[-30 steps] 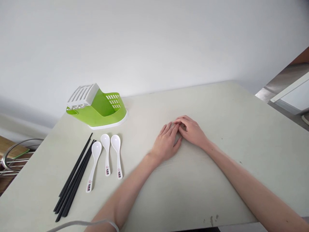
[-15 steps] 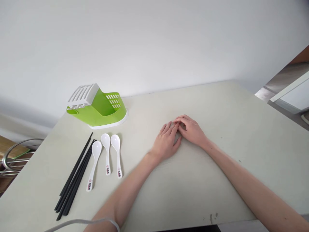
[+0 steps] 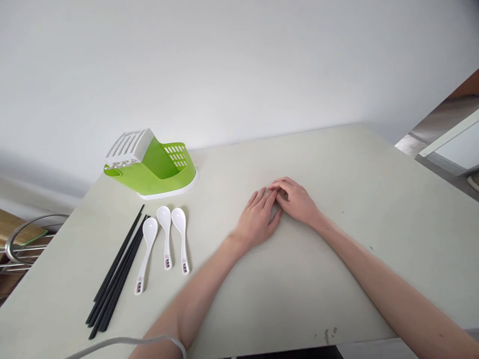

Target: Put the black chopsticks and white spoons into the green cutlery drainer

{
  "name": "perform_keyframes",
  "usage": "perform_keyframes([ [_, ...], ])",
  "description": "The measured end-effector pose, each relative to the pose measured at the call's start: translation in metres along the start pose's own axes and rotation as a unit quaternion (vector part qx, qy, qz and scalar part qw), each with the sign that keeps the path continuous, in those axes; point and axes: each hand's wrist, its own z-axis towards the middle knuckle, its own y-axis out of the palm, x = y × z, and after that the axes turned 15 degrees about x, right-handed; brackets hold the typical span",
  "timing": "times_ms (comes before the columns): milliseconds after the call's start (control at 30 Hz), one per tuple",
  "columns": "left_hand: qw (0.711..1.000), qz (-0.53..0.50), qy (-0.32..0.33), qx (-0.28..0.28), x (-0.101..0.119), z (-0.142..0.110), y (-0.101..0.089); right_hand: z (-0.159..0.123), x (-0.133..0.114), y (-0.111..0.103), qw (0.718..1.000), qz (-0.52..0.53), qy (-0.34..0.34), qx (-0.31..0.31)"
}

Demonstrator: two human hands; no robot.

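Note:
My left hand (image 3: 257, 219) lies flat on the pale table (image 3: 355, 169), fingers stretched out, holding nothing. My right hand (image 3: 295, 200) rests beside it with its fingertips laid over the left hand's fingertips, also empty. To the left of the hands lie three white spoons (image 3: 164, 239) side by side. Further left is a bundle of black chopsticks (image 3: 117, 276). Behind them a green and white cutlery drainer (image 3: 151, 165) stands near the wall.
A metal wire rack (image 3: 20, 242) stands off the table's left edge over a wooden surface. A white cable (image 3: 123, 343) curves along the near edge by my left forearm. A white counter edge (image 3: 445, 144) shows at the far right.

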Motion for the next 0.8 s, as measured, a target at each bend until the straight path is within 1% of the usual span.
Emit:
perform_keyframes([
  [433,1.0,-0.001,0.003,0.0,-0.0003,0.0001,0.0,0.0002,0.0003,0.0002,1.0,0.005,0.008,-0.003],
  [800,1.0,0.008,0.003,-0.003,-0.0002,0.0017,-0.0003,0.0014,0.0043,0.0021,1.0,0.015,0.001,0.005],
])
